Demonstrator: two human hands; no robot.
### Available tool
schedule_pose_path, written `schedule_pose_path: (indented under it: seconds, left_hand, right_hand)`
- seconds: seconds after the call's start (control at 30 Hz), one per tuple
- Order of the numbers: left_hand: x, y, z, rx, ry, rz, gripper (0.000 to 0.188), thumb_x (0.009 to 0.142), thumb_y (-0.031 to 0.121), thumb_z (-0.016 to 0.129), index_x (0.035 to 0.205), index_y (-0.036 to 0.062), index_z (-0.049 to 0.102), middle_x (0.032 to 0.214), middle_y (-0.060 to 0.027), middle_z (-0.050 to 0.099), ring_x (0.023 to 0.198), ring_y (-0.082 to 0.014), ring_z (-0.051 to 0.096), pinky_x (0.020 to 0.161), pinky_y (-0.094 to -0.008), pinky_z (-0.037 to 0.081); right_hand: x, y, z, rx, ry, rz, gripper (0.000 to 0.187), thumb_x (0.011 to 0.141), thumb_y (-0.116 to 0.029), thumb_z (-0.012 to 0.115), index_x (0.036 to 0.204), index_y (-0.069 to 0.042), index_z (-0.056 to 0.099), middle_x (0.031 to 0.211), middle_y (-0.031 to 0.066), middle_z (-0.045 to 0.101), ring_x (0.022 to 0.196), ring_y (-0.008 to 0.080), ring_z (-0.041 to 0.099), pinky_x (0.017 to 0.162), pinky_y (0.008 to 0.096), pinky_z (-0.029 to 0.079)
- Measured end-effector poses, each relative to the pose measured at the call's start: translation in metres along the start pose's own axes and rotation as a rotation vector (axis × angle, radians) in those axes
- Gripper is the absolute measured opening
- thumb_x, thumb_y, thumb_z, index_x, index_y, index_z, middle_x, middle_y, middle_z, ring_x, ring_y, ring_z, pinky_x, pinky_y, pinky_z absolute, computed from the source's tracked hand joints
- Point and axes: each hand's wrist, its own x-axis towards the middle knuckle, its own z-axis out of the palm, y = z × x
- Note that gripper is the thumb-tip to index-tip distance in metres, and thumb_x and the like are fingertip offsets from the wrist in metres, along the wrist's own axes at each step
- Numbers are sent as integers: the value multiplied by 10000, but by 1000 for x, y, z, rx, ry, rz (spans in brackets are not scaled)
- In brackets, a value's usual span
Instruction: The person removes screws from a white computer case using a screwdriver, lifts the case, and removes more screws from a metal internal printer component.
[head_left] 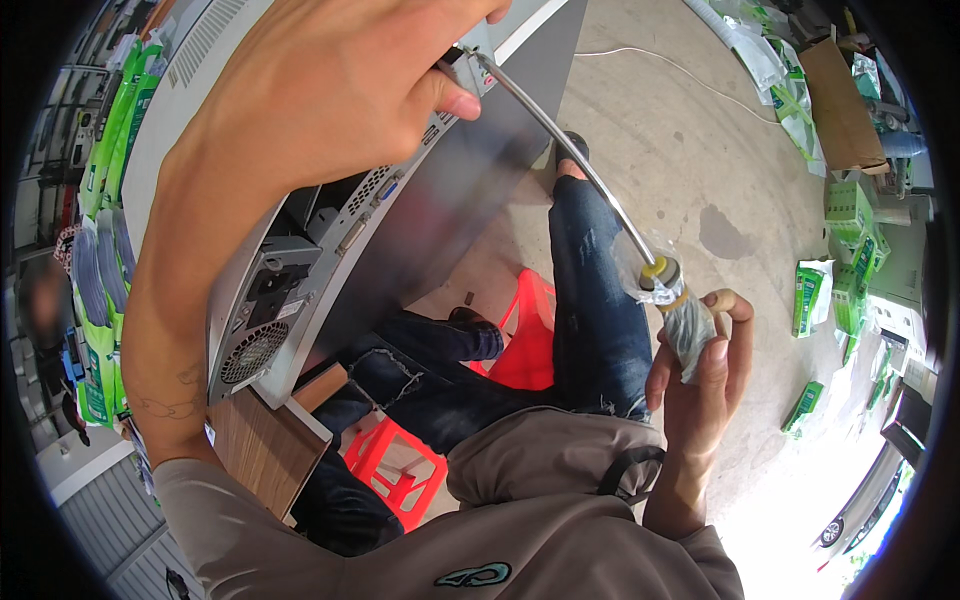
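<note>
A computer [255, 352] sits left, with the counter [265, 450] at its near end. The screwdriver [603, 190] slants from the computer's far end to the right hand [697, 408]. A stool [528, 355] shows between the legs [600, 290]; rightward, packets [807, 300] lie on the floor [670, 130].

- Straight to the hands: two, one left hand [385, 85], one right hand [695, 405]!
- Just one screwdriver [653, 268] in play.
- One computer case [400, 250], showing one fan grille [255, 352] and one blue port [386, 191].
- One wood-grain tabletop [262, 452] below.
- Red stool plastic [525, 345], two patches; one stool or two, impossible to tell!
- Towards the right edge of the floor [660, 130], green packets [809, 298]: at least two lying singly, others too jumbled to count.
- Same edge, one brown cardboard box [840, 105].
- Near the floor's far edge, one white cable [635, 49].
- Beyond the right edge, one silver car [868, 508]!
</note>
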Motion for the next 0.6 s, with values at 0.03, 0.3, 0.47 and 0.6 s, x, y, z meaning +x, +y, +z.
schedule_pose_path:
  seconds: [0.03,0.3,0.47,0.6]
  left_hand:
    - [-1,-4,1,-29,24,31,463,754,161,803,1101,-70,602,1018,-202,631,934,-376,632,791,-428,506]
    - [-4,-6,9,-100,108,100,480,750,158,805,1129,-48,595,1056,-206,623,1006,-388,613,854,-430,487]
    - [-8,-16,20,-95,208,-9,556,687,59,795,1186,56,550,1147,-150,617,1052,-408,578,865,-438,478]
    - [-7,-24,21,-150,202,-8,622,640,42,826,1187,68,532,1170,-167,593,1086,-423,559,904,-427,469]
  right_hand:
    - [0,1,-1,1,0,-3,551,1018,-437,527,1272,28,376,858,167,587,443,123,521,354,199,388]
    - [4,4,-13,85,-44,17,491,1024,-378,537,1261,15,359,977,186,605,475,161,559,394,220,395]
    - [32,-1,-15,77,-71,-14,418,1035,-308,519,1270,6,374,966,166,598,494,163,559,412,221,404]
    - [69,0,-4,11,-83,15,331,1037,-210,529,1268,-12,399,981,139,580,568,157,578,432,240,434]
